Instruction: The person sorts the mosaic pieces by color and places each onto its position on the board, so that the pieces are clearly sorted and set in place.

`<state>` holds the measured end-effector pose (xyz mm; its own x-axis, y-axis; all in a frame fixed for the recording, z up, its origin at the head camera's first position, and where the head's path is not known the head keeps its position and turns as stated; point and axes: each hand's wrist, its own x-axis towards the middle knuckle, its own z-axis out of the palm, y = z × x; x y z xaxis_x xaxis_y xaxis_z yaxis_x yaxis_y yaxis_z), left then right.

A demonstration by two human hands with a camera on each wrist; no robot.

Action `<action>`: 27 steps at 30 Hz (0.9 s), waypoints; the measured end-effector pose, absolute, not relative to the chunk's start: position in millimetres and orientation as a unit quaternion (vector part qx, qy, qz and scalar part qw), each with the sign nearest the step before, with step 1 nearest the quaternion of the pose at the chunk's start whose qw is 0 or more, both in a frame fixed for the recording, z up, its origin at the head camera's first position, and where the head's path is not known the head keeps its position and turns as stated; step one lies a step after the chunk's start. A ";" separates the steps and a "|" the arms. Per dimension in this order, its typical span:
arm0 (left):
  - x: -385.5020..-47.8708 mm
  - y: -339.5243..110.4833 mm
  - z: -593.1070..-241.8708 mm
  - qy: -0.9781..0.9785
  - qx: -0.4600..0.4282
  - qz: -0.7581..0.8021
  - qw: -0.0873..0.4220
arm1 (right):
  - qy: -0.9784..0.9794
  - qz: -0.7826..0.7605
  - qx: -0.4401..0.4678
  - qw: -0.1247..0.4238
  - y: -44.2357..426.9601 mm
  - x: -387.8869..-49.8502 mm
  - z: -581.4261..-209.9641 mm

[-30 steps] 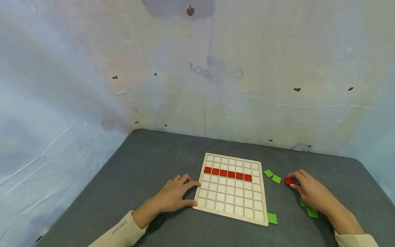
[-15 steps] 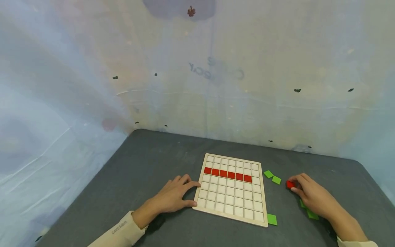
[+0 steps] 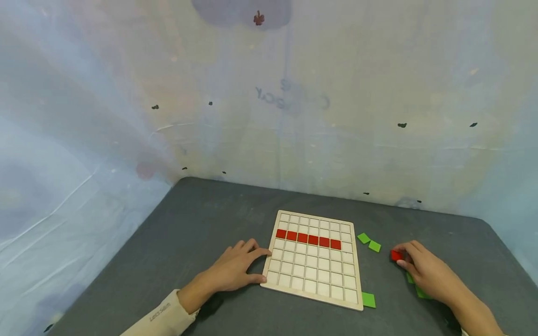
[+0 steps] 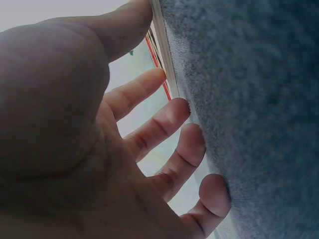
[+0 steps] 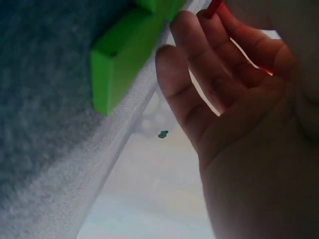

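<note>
A wooden grid board (image 3: 311,293) lies on the dark table, with a row of red tiles (image 3: 302,237) across its upper part; the row's rightmost cell holds no tile. At the board's left edge my left hand (image 3: 231,267) rests, thumb and index finger touching the frame, fingers spread. In the left wrist view that hand (image 4: 144,124) has its fingertips along the board's edge (image 4: 167,55). Right of the board, my right hand (image 3: 428,270) pinches a red tile (image 3: 396,255) between thumb and fingers. The red tile (image 5: 213,8) shows only partly in the right wrist view.
Two green tiles (image 3: 369,242) lie off the board's right side. Another green tile (image 3: 368,299) touches its lower right corner. More green tiles (image 3: 421,292) sit partly hidden under my right hand. A pale curtain (image 3: 336,154) hangs behind the table.
My right hand, with the red tile, has shifted slightly toward the near side of the table. The left hand and the board have stayed in place.
</note>
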<state>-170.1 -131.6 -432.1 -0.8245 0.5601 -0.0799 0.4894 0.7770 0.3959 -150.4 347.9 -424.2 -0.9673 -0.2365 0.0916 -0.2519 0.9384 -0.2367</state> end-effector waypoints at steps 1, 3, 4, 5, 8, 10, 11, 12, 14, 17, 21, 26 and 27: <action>-169.9 -132.0 -432.5 0.938 0.279 0.183 0.098 | -0.984 0.125 0.126 0.034 348.2 -150.1 -424.8; -169.7 -132.3 -432.9 0.938 0.278 0.184 0.099 | -0.983 0.126 0.126 0.040 348.9 -150.8 -425.7; -169.6 -132.5 -433.0 0.938 0.277 0.186 0.099 | -0.983 0.127 0.126 0.041 348.9 -151.0 -426.1; -169.5 -132.6 -433.1 0.938 0.277 0.185 0.098 | -0.983 0.128 0.126 0.042 349.0 -151.4 -426.6; -169.4 -132.8 -432.9 0.938 0.277 0.186 0.098 | -0.983 0.131 0.124 0.043 348.6 -152.4 -427.9; -169.1 -132.6 -432.3 0.937 0.276 0.187 0.100 | -0.982 0.135 0.124 0.043 348.6 -152.8 -428.2; -169.1 -132.5 -432.0 0.937 0.276 0.188 0.102 | -0.981 0.137 0.127 0.044 348.9 -153.2 -428.2; -169.1 -132.3 -431.7 0.937 0.275 0.188 0.103 | -0.981 0.139 0.127 0.046 349.1 -153.4 -428.0; -169.2 -131.8 -431.0 0.937 0.276 0.189 0.105 | -0.980 0.144 0.130 0.051 349.7 -153.4 -427.2; -169.8 -131.1 -430.1 0.936 0.276 0.189 0.106 | -0.979 0.147 0.131 0.055 350.5 -153.4 -426.2; -169.9 -130.7 -429.5 0.935 0.276 0.192 0.109 | -0.981 0.141 0.123 0.050 350.0 -153.8 -426.2; -169.7 -130.5 -430.5 0.935 0.276 0.194 0.109 | -0.980 0.144 0.126 0.055 346.9 -154.8 -426.6; -169.8 -130.2 -430.8 0.935 0.276 0.193 0.109 | -0.980 0.145 0.127 0.056 346.0 -154.7 -426.8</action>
